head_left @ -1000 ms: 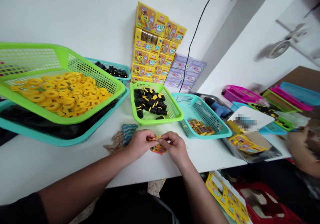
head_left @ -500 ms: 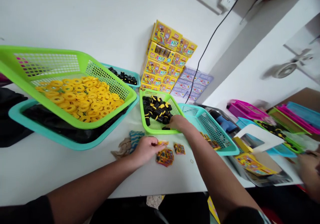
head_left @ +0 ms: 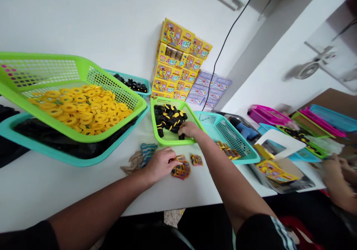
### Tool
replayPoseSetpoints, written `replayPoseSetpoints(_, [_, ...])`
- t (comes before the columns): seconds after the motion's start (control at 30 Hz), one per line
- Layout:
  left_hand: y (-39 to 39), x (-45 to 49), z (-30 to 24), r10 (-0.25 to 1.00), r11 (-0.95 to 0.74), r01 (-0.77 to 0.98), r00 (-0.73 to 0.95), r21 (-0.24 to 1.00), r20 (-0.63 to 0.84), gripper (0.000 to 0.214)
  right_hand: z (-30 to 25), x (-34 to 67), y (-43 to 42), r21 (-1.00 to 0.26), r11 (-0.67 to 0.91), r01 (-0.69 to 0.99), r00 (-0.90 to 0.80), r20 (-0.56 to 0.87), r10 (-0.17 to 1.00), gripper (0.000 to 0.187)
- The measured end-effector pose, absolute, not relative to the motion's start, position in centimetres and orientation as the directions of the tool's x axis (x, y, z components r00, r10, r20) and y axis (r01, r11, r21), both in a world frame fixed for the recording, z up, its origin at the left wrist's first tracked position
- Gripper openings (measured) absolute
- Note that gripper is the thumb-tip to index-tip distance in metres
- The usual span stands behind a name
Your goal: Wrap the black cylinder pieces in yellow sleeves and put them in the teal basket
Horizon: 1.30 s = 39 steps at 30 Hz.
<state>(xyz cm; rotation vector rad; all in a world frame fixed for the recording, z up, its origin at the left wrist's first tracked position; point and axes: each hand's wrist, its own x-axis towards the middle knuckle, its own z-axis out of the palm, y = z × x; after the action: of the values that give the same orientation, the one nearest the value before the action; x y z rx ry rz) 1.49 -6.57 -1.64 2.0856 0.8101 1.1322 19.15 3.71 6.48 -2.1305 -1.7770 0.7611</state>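
1. My left hand [head_left: 161, 165] is hovering low over the white tabletop [head_left: 164, 194], fingers curled, thumb and forefinger pinching a thin yellowish printed paper piece [head_left: 180, 157], which is blurring and partly hiding behind my fingers.
2. Just beneath those fingertips, a fanned stack of small yellow-and-orange printed cards [head_left: 182, 171] is lying on the tabletop; a smaller stack of similar printed cards [head_left: 196, 159] is lying just to its right.
3. My right hand [head_left: 190, 129] is dipping into the lime-green perforated plastic basket [head_left: 175, 143], fingers bending down and touching a short black cylindrical piece [head_left: 182, 136]; I cannot tell whether they are gripping it.
4. Beside that hand, black plastic cylinders with yellow bands [head_left: 169, 119] are lying jumbled in the same basket.
5. Left of my left hand, a blue wavy-striped cloth bundle [head_left: 147, 152] and a crumpled beige cloth [head_left: 134, 162] are lying together.
6. Farther left, a large lime-green basket [head_left: 95, 138] is tilting over a turquoise basket [head_left: 83, 162] and holding flat yellow plastic rings [head_left: 83, 110].
7. To the right, another turquoise basket [head_left: 242, 161] is holding small yellow-and-brown printed pieces [head_left: 227, 150].
8. Behind, yellow printed boxes [head_left: 175, 64] are standing stacked against the wall.
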Motion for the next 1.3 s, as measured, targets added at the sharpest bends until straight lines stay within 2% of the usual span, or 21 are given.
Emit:
replayPoseSetpoints(0.13, [-6.5,1.5,-1.6,0.748,-0.627,0.217,0.434,0.748,0.502,0.028,8.8,19.7,-0.6,-0.717,-0.09,0.691,0.06,-0.067,0.996,0.031])
replayPoseSetpoints(0.23, [-6.7,1.5,-1.5,0.743,-0.633,0.188,0.42,0.751,0.522,0.027,8.9,19.7,-5.5,-0.912,-0.022,0.411,-0.106,-0.072,0.992,0.032])
replayPoseSetpoints(0.3, [-6.8,1.6,-1.5,0.733,-0.64,0.16,0.422,0.752,0.534,0.026,8.1,19.5,-8.2,-0.96,-0.05,0.275,-0.139,-0.091,0.986,0.03])
replayPoseSetpoints(0.5, [-7.2,1.7,-1.5,0.725,-0.634,0.152,0.457,0.758,0.515,0.026,5.5,19.5,-10.9,-0.979,-0.1,0.176,0.049,-0.092,0.995,0.024])
replayPoseSetpoints(0.63, [-7.1,1.6,-1.2,0.685,-0.664,0.166,0.526,0.729,0.504,0.025,4.6,19.8,-11.1,-0.98,-0.149,0.128,0.038,-0.145,0.989,0.022])
replayPoseSetpoints(0.77, [-7.0,1.5,-0.9,0.655,-0.673,0.175,0.591,0.718,0.47,0.029,4.2,20.1,-11.5,-0.995,-0.087,0.05,0.095,-0.082,0.992,0.024])
replayPoseSetpoints(0.87, [-6.8,1.5,-1.0,0.649,-0.662,0.171,0.616,0.73,0.445,0.03,4.1,20.3,-11.6,-0.994,-0.05,0.094,0.122,-0.038,0.992,0.024])
replayPoseSetpoints(1.03, [-6.8,1.5,-1.0,0.66,-0.619,0.163,0.639,0.769,0.395,0.029,3.8,20.3,-11.8,-0.987,-0.063,0.145,0.107,-0.048,0.993,0.026])
replayPoseSetpoints(1.3, [-7.4,1.4,-0.1,0.72,-0.423,0.095,0.638,0.901,0.271,0.026,3.9,19.6,-12.0,-0.965,-0.088,0.246,0.093,-0.067,0.993,0.029])
